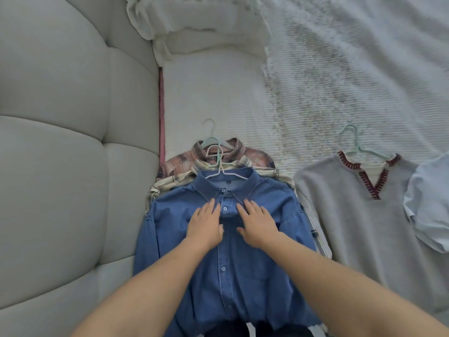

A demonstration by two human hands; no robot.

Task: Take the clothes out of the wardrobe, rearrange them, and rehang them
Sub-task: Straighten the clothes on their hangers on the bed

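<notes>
A blue denim button-front shirt (226,251) lies face up on the white textured bedspread (328,81), on a white wire hanger (220,170) and on top of a pile holding a cream plaid shirt (179,178) and a pink plaid shirt (218,154). The left hand (205,226) and right hand (257,223) rest flat on its chest, either side of the button placket, fingers (210,207) straight and spread, holding nothing.

Denim is likely the heaviest cloth here: soft but with some body, not slippery, so it should smooth out under flat palms and hold its shape. The best hold for lifting is probably the hanger hook or the shoulders, so the collar stays seated.

To the left the grey padded headboard (60,142) stands just beside the sleeve, leaving little room there. To the right a pale grey V-neck sweater with red trim (364,227) on a mint plastic hanger (352,147) lies near, with a light blue garment (427,205) overlapping it, possibly a T-shirt. Open bedspread lies beyond the collars.
</notes>
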